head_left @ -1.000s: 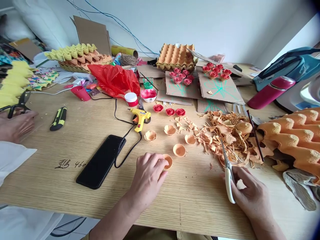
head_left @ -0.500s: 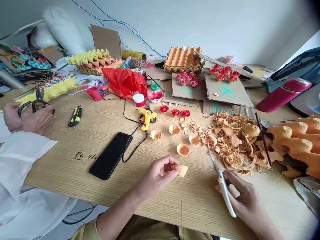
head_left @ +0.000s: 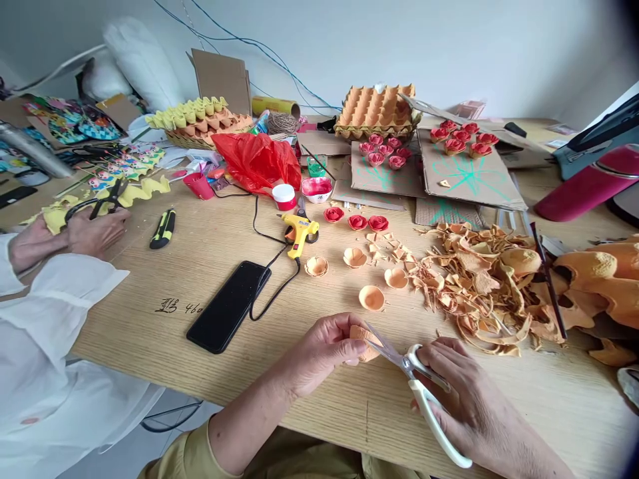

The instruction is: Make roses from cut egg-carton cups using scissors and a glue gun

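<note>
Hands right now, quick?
Left hand: closed, pinching an orange cup.
Right hand: closed, holding white-handled scissors, blades parted at the cup.

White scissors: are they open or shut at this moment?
Open. The white scissors have their blades spread apart at the cup in the left hand, and their handles stand apart in the right hand.

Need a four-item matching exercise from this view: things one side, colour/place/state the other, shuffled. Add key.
Things
1. phone
2. white scissors
3. glue gun
4. flask

Descriptions
A. mostly yellow
B. pink, at the far right
C. black, flat on the table
D. in the right hand, blades open at a cup

Pairs: 1-C, 2-D, 3-A, 4-B
</note>
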A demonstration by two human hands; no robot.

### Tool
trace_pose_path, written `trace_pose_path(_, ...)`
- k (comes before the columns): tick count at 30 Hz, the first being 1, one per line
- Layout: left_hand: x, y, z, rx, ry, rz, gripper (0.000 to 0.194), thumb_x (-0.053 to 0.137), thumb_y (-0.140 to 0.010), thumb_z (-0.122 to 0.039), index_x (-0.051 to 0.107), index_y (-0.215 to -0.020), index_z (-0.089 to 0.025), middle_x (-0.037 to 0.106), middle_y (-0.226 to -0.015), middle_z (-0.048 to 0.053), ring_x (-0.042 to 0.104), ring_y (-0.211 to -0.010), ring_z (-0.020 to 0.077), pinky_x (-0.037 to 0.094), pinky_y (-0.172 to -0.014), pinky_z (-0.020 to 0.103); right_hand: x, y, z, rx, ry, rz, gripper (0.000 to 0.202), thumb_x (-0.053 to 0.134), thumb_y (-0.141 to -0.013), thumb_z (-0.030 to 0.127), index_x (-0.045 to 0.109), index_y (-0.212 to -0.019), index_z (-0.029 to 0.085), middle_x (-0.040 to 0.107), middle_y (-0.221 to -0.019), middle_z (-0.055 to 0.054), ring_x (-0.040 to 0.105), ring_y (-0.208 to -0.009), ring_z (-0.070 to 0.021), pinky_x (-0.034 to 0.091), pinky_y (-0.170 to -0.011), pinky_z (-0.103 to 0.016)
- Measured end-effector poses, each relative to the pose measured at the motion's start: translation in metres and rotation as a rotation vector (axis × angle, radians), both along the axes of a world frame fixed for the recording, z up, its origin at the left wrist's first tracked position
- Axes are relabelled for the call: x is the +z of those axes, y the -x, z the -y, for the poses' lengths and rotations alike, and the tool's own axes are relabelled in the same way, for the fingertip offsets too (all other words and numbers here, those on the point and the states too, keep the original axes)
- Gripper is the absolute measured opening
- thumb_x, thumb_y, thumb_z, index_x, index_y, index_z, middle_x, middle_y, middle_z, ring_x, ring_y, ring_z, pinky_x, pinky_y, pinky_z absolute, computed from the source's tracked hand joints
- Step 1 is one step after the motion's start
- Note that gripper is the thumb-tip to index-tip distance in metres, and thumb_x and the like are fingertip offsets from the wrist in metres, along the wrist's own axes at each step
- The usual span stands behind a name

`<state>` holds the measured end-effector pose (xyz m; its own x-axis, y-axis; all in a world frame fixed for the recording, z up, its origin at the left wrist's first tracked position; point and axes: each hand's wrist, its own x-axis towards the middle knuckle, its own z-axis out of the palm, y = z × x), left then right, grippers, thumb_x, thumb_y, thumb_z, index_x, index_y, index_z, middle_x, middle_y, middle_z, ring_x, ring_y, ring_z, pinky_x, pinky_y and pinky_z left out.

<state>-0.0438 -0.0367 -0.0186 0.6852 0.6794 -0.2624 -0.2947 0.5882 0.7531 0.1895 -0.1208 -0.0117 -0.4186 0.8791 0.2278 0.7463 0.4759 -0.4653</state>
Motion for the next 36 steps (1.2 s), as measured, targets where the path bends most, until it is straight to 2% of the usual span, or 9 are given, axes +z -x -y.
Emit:
trace_pose_path(6, 0.000, 0.001, 0.002, -0.018, -0.065, 0.050, 0.028, 0.086, -0.074, -0.032, 0.067, -0.084, -0.014, 0.061, -0.070, -0.002, 0.049, -0.066, 0.0094, 0.036, -0.068, 0.024, 0.002, 0.005, -0.003, 0.029, 0.101, -0.003, 0.005, 0.052, -0.096, 0.025, 0.050, -0.098, 0.022, 0.064, -0.084, -0.004, 0.061, -0.077, -0.0212, 0.046, -0.074, -0.039)
trace_pose_path(11, 0.003, 0.001, 0.002, -0.033, -0.082, 0.018, 0.025, 0.084, -0.075, -0.030, 0.067, -0.083, -0.014, 0.062, -0.071, -0.002, 0.051, -0.068, 0.0098, 0.039, -0.071, 0.024, 0.009, 0.007, -0.004, 0.057, 0.166, -0.017, 0.008, 0.056, -0.094, 0.025, 0.048, -0.092, 0.023, 0.060, -0.085, -0.003, 0.058, -0.076, -0.0206, 0.045, -0.075, -0.039)
trace_pose_path(17, 0.011, 0.001, 0.002, -0.057, -0.106, -0.017, 0.022, 0.084, -0.075, -0.026, 0.067, -0.076, -0.013, 0.058, -0.069, -0.002, 0.051, -0.068, 0.0085, 0.041, -0.069, 0.021, 0.006, 0.007, -0.005, 0.047, 0.117, 0.032, 0.027, 0.068, -0.082, 0.022, 0.048, -0.100, 0.023, 0.058, -0.089, -0.003, 0.057, -0.079, -0.0222, 0.042, -0.084, -0.045)
trace_pose_path(24, 0.012, 0.001, 0.002, -0.037, -0.110, -0.012, 0.026, 0.086, -0.074, -0.028, 0.066, -0.074, -0.012, 0.057, -0.071, -0.002, 0.049, -0.066, 0.0074, 0.040, -0.066, 0.020, -0.001, 0.004, -0.005, 0.025, 0.061, 0.083, 0.036, 0.071, -0.078, 0.023, 0.048, -0.105, 0.024, 0.060, -0.095, -0.004, 0.057, -0.083, -0.0233, 0.034, -0.097, -0.053)
trace_pose_path(31, 0.010, 0.002, 0.001, -0.068, -0.120, -0.002, 0.027, 0.084, -0.076, -0.030, 0.065, -0.073, -0.012, 0.056, -0.071, -0.002, 0.050, -0.068, 0.0089, 0.039, -0.069, 0.022, -0.001, 0.004, -0.004, 0.060, 0.070, 0.059, 0.031, 0.069, -0.078, 0.020, 0.047, -0.099, 0.024, 0.061, -0.088, 0.001, 0.059, -0.077, -0.0192, 0.032, -0.101, -0.051)
trace_pose_path(36, 0.008, 0.002, 0.001, -0.070, -0.114, 0.009, 0.029, 0.084, -0.076, -0.031, 0.062, -0.072, -0.013, 0.056, -0.072, -0.002, 0.050, -0.069, 0.0095, 0.038, -0.069, 0.023, 0.000, 0.005, -0.004, 0.075, 0.031, 0.043, 0.027, 0.068, -0.080, 0.020, 0.044, -0.091, 0.024, 0.057, -0.078, 0.004, 0.056, -0.069, -0.0167, 0.035, -0.094, -0.047)
